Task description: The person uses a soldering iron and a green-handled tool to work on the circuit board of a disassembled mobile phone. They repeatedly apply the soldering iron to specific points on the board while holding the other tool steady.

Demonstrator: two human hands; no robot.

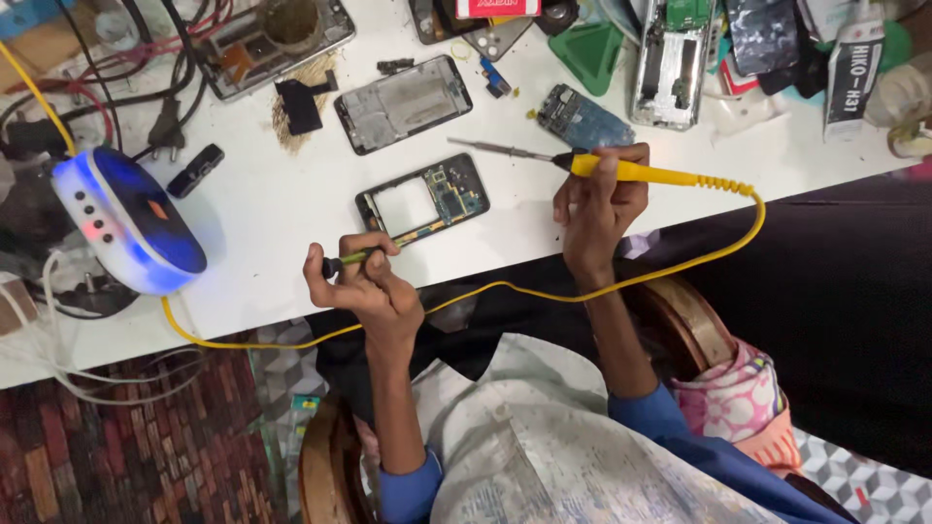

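Observation:
My right hand (597,209) grips a yellow-handled soldering iron (636,174), its metal tip pointing left above the white table (272,209). My left hand (361,283) is closed on a thin tool with a green and black handle (348,259), just below-left of an opened black phone frame with an exposed circuit board (423,201). The phone frame lies flat between my two hands, and neither hand touches it. The iron's yellow cord (505,287) loops under my arms and runs left.
A glowing blue and white station (126,221) sits at the left edge with cables and a black plug (167,126) behind it. A second bare phone frame (403,104), a small circuit board (582,118), a green triangular piece (592,49) and a glue tube (854,68) lie farther back.

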